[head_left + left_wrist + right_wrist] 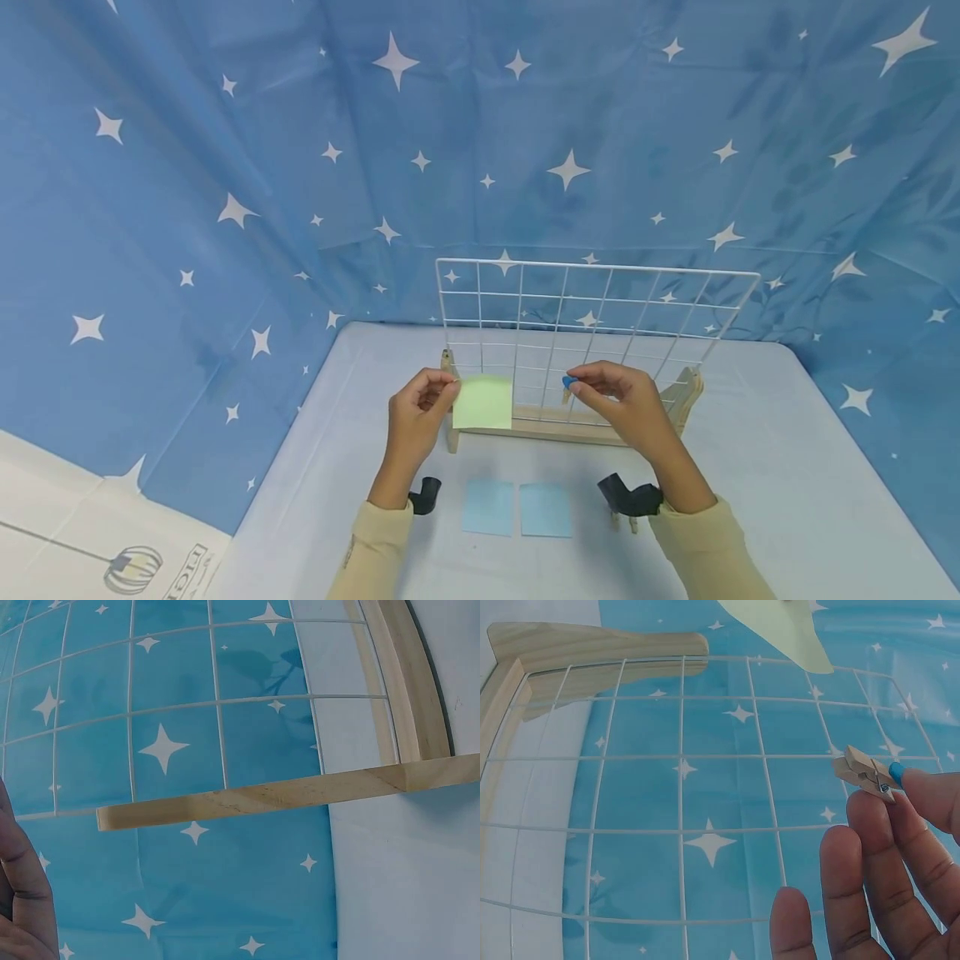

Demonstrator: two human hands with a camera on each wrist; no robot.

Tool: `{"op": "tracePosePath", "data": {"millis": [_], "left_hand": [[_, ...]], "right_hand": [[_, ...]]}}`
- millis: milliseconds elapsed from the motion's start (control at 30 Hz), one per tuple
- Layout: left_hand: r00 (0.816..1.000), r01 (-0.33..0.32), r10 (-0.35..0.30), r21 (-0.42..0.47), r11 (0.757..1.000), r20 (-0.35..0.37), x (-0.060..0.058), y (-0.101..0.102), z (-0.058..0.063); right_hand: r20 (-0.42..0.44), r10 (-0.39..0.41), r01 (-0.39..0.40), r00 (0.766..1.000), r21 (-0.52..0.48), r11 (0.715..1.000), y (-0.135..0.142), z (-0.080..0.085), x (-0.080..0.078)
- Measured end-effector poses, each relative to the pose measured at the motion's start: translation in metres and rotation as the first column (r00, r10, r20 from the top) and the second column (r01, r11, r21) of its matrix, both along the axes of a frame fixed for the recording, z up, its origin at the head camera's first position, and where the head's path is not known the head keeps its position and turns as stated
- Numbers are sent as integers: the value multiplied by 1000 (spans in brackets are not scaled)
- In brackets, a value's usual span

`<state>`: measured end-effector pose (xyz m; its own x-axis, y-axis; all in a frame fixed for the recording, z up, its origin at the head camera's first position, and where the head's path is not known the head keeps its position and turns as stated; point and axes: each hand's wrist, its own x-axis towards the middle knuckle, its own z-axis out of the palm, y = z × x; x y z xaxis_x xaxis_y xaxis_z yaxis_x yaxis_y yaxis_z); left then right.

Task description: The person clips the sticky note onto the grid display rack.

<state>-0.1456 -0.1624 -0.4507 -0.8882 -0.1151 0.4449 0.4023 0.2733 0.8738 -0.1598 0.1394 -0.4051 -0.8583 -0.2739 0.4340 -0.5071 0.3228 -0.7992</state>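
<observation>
My left hand [416, 412] pinches a pale yellow-green sticky note [482, 402] by its upper left corner, in front of the left part of a white wire grid [598, 267]. The same note [787, 634] shows at the top of the right wrist view. Between thumb and fingertips, my right hand [628, 406] pinches a small wooden clothespin [861, 771] with a blue piece on its end. That hand is before the middle of the grid. Only the edge of the left hand [26, 889] enters the left wrist view, where the note is not seen.
A wooden stand [555, 430] with side feet holds the grid on a white-covered table [765, 433]. Two light blue sticky notes lie side by side in front, a left one [488, 507] and a right one [546, 510]. Clothespins [633, 525] lie partly hidden below the right wrist.
</observation>
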Motion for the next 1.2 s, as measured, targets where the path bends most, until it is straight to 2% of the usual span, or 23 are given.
{"op": "tracePosePath", "data": {"millis": [700, 1200], "left_hand": [[999, 2, 0, 29, 1000, -52, -8, 4, 3], [998, -8, 9, 24, 1000, -60, -10, 7, 9]], "right_hand": [[60, 4, -1, 998, -45, 999, -7, 2, -7], [61, -4, 5, 998, -7, 1000, -9, 6, -13]]}}
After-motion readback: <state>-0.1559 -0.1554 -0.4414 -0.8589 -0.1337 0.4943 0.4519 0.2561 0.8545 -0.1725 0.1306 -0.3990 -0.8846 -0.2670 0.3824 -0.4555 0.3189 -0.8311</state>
